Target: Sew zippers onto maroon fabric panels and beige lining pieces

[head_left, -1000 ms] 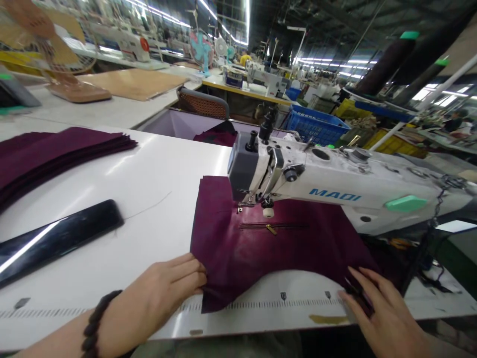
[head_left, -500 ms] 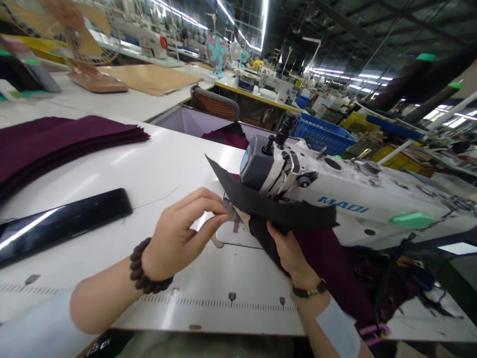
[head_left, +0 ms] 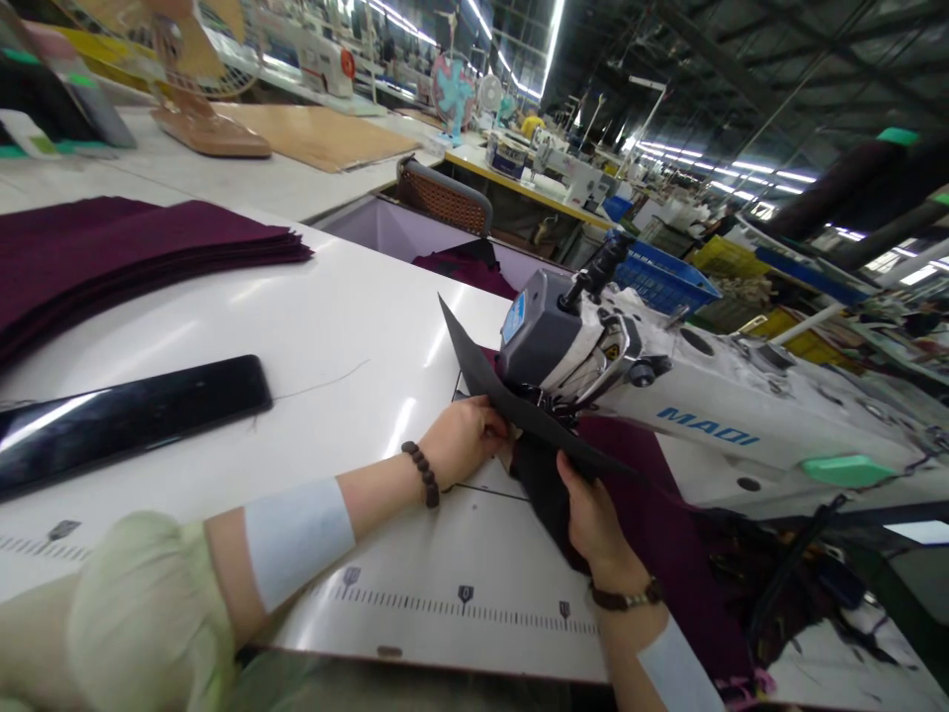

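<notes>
A black fabric piece (head_left: 485, 381) stands up on edge in front of the sewing machine's head (head_left: 549, 336), its pointed end toward the far left. Maroon fabric (head_left: 645, 475) lies with it, running under the machine arm and down to the right. My left hand (head_left: 467, 440) is closed in a pinch beside the needle area, against the lower edge of the black piece; what its fingertips hold is hidden. With the thumb on the near side, my right hand (head_left: 597, 519) grips the black fabric right of the needle area. The needle itself is hidden behind the cloth.
Stacked maroon panels (head_left: 148, 247) lie at the left, with a dark phone (head_left: 140, 420) nearer me. A loose thread trails from the phone. Behind the table are a lilac bin (head_left: 400, 232), a chair (head_left: 445, 198) and a blue crate (head_left: 659, 277). A ruler scale (head_left: 407, 598) runs along the front edge.
My left hand has moved right and forward, from left of the needle area to the black fabric's edge. My right hand keeps its hold. The whole view has shifted slightly.
</notes>
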`<state>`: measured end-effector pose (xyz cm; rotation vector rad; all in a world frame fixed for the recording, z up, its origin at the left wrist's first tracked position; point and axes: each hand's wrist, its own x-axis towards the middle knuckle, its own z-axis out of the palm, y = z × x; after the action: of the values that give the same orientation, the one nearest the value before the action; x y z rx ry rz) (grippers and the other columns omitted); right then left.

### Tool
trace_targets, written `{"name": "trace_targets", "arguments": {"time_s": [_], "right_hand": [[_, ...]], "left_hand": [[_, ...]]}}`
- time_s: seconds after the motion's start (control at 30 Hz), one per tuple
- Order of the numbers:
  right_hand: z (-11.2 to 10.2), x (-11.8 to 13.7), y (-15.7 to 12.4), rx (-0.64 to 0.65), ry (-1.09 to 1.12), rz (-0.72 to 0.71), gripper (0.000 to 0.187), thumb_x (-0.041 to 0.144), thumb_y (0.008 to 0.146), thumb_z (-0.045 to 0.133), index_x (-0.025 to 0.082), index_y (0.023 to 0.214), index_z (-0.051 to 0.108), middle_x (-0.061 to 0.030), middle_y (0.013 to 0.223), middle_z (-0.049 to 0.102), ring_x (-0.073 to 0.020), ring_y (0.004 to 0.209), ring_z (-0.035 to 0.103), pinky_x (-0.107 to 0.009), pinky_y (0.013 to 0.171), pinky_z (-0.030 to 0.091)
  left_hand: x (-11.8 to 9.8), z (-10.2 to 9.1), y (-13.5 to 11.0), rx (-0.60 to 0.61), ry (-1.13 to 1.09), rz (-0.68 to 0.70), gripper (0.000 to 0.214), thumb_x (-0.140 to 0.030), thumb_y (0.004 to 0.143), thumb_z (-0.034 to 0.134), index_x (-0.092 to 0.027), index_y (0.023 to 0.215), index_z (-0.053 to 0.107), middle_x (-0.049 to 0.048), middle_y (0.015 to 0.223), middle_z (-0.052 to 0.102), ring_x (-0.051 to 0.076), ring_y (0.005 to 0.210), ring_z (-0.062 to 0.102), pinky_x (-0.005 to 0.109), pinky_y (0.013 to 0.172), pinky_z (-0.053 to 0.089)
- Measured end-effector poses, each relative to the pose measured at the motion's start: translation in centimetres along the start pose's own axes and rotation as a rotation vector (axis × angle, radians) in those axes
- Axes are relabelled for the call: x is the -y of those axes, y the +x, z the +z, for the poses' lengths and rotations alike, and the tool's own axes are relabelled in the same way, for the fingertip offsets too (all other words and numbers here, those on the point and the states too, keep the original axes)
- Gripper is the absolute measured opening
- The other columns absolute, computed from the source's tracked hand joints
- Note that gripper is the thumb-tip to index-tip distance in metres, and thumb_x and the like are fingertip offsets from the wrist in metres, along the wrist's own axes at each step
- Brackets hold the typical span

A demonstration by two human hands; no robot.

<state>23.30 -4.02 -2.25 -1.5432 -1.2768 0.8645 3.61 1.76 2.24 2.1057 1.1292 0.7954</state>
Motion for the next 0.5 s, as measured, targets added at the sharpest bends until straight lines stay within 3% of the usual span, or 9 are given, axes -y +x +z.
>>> {"name": "trace_targets", "arguments": {"time_s": [0.2, 0.37, 0.5], "right_hand": [[0.5, 1.1, -0.3, -0.033, 0.013, 0.046, 0.051, 0.056, 0.074, 0.053, 0.017, 0.105, 0.065, -0.0064, 0.115, 0.061, -0.0247, 0.115, 0.049, -0.04, 0.1, 0.036], [1.1, 2.1, -0.5, -0.092, -0.019, 0.07, 0.052, 0.058, 0.067, 0.057, 0.015, 0.094, 0.069, -0.0088, 0.107, 0.065, -0.0283, 0.11, 0.052, -0.041, 0.097, 0.039], [1.1, 2.0, -0.4, -0.105, -0.055, 0.068, 0.048, 0.057, 0.07, 0.055, 0.016, 0.091, 0.069, -0.0072, 0.101, 0.067, -0.0282, 0.105, 0.055, -0.041, 0.094, 0.041]], "left_hand": [[0.1, -0.6, -0.5, 0.07, -0.083, -0.066, 0.016, -0.002, 0.063, 0.048, -0.014, 0.068, 0.056, 0.0, 0.064, 0.059, 0.013, 0.057, 0.055, 0.022, 0.052, 0.042], [0.3, -1.3, -0.5, 0.169, -0.15, -0.096, 0.012, -0.009, 0.072, 0.047, -0.014, 0.078, 0.056, -0.0026, 0.055, 0.058, 0.011, 0.05, 0.056, 0.02, 0.048, 0.042], [-0.2, -1.8, -0.5, 0.219, -0.174, -0.094, 0.024, -0.007, 0.071, 0.041, -0.016, 0.078, 0.063, -0.0037, 0.055, 0.057, 0.009, 0.048, 0.052, 0.019, 0.051, 0.042]]}}
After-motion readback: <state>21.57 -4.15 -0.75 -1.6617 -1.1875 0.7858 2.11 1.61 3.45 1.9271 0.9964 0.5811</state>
